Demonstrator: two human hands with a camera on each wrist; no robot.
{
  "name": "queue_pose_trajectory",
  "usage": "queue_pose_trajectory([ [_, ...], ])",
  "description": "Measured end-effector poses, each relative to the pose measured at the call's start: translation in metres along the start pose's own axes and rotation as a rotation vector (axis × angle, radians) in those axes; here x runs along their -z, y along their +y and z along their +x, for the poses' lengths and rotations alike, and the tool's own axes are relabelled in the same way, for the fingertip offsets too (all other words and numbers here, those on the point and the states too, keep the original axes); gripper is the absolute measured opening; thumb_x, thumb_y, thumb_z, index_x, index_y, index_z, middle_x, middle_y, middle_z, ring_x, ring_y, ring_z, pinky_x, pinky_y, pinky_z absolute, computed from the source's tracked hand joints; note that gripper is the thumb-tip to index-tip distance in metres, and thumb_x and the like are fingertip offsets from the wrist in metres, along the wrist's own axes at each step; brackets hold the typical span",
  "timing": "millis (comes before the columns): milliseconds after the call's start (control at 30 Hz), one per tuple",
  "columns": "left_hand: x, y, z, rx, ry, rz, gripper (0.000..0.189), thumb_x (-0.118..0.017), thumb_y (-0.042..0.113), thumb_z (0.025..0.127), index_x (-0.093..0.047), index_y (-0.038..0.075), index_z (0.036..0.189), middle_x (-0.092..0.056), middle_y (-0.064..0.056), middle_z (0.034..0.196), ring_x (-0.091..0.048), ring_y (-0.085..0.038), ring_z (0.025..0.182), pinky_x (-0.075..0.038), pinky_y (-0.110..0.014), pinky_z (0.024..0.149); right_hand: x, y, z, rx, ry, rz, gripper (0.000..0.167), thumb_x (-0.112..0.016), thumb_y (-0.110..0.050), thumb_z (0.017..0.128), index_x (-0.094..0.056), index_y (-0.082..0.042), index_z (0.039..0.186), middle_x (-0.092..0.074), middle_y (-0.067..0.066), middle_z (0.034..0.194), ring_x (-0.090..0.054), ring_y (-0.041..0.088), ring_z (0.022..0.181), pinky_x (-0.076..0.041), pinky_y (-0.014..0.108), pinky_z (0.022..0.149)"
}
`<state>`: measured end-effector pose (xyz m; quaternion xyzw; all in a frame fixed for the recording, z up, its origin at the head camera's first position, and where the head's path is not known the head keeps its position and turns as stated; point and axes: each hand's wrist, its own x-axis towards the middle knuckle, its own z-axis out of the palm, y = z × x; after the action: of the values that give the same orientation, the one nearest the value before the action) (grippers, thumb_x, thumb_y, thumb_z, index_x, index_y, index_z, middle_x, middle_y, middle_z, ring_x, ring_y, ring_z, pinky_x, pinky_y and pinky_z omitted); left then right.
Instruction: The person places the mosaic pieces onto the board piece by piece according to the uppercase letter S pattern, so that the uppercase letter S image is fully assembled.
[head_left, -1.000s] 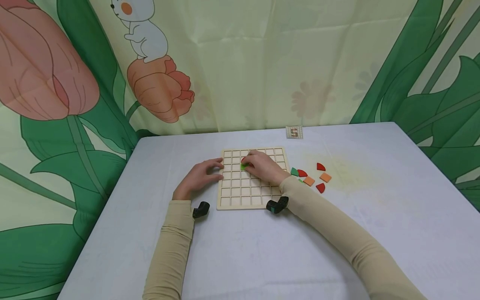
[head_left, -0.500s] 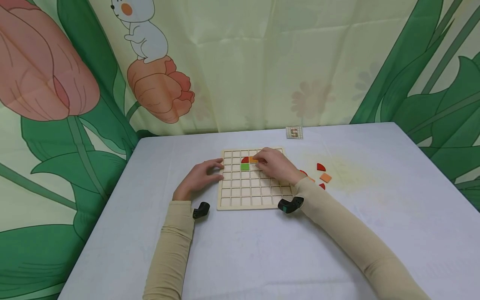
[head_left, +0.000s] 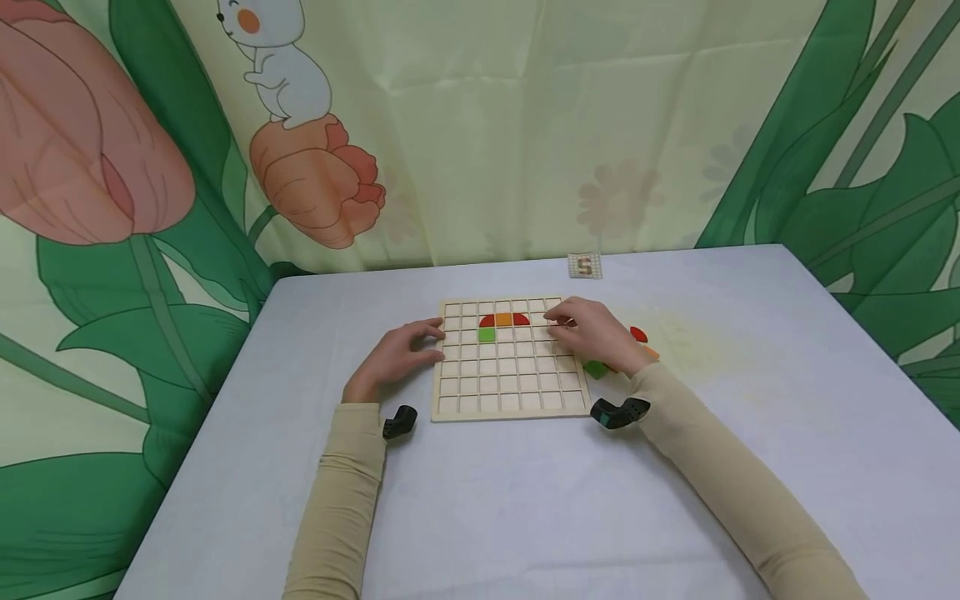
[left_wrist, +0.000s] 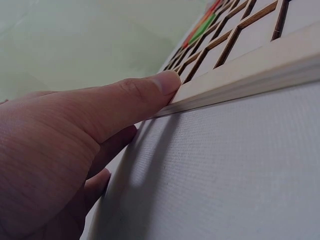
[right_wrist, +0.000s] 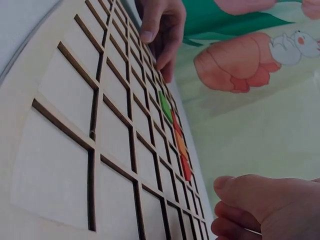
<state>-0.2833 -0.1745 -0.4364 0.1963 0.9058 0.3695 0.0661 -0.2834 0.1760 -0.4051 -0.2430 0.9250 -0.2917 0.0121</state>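
Note:
A wooden grid board (head_left: 510, 406) lies on the table between my hands. On it, a red quarter-round piece (head_left: 487, 320), an orange square (head_left: 504, 319) and a second red quarter-round (head_left: 521, 319) sit side by side. Directly under the left red one is a green square (head_left: 487, 334). My left hand (head_left: 393, 360) rests at the board's left edge, its thumb tip touching the frame in the left wrist view. Over the right edge hovers my right hand (head_left: 596, 333), fingers loosely bent; no piece shows between them in the right wrist view (right_wrist: 260, 205).
Right of the board lie loose pieces, partly covered by my right hand and wrist: a green one (head_left: 596, 369), a red one (head_left: 638, 334) and an orange one (head_left: 652, 354). A small patterned card (head_left: 584, 266) lies near the table's back edge, before a printed curtain (head_left: 480, 125).
My right hand has moved right, off the coloured row toward the board's right edge, uncovering the orange square and second red piece. My left hand has stayed at the left edge.

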Motion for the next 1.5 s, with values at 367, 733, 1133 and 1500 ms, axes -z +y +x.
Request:
queue_pose_trajectory([
  [367,-0.001,0.000,0.001,0.007,0.000,0.000,0.034,-0.074,0.023,0.088,-0.067,0.009,0.119,-0.047,-0.001,0.148,-0.034,-0.022,0.142,-0.025,-0.040,0.117,0.028,0.023,-0.024,-0.155,-0.072,0.001,0.040,-0.061,-0.022,0.097,-0.059,-0.002,0.131,-0.060,0.015,0.125,-0.055,0.033,0.115,-0.047,0.050,0.097],
  [733,-0.001,0.004,-0.002,0.014,-0.001,-0.002,0.035,-0.075,0.022,0.088,-0.067,0.009,0.119,-0.047,-0.002,0.149,-0.033,-0.023,0.142,-0.025,-0.042,0.117,0.033,0.036,-0.032,-0.201,-0.109,0.000,0.039,-0.063,-0.019,0.095,-0.061,0.001,0.128,-0.061,0.018,0.124,-0.055,0.034,0.112,-0.049,0.050,0.095],
  [1133,-0.001,0.000,-0.001,0.011,0.010,-0.010,0.033,-0.074,0.024,0.088,-0.067,0.012,0.118,-0.048,0.001,0.147,-0.035,-0.019,0.141,-0.026,-0.038,0.116,0.019,0.038,-0.028,-0.058,-0.115,-0.050,0.033,-0.069,-0.013,0.091,-0.065,0.001,0.121,-0.065,0.014,0.115,-0.060,0.030,0.104,-0.050,0.048,0.092],
  [1500,-0.002,-0.001,-0.001,0.019,0.006,-0.003,0.033,-0.074,0.024,0.089,-0.067,0.012,0.119,-0.047,0.001,0.148,-0.034,-0.020,0.142,-0.025,-0.039,0.117,0.013,0.039,-0.029,-0.042,-0.054,-0.090,0.026,-0.068,-0.008,0.091,-0.068,0.000,0.116,-0.066,0.012,0.108,-0.062,0.026,0.096,-0.052,0.045,0.087],
])
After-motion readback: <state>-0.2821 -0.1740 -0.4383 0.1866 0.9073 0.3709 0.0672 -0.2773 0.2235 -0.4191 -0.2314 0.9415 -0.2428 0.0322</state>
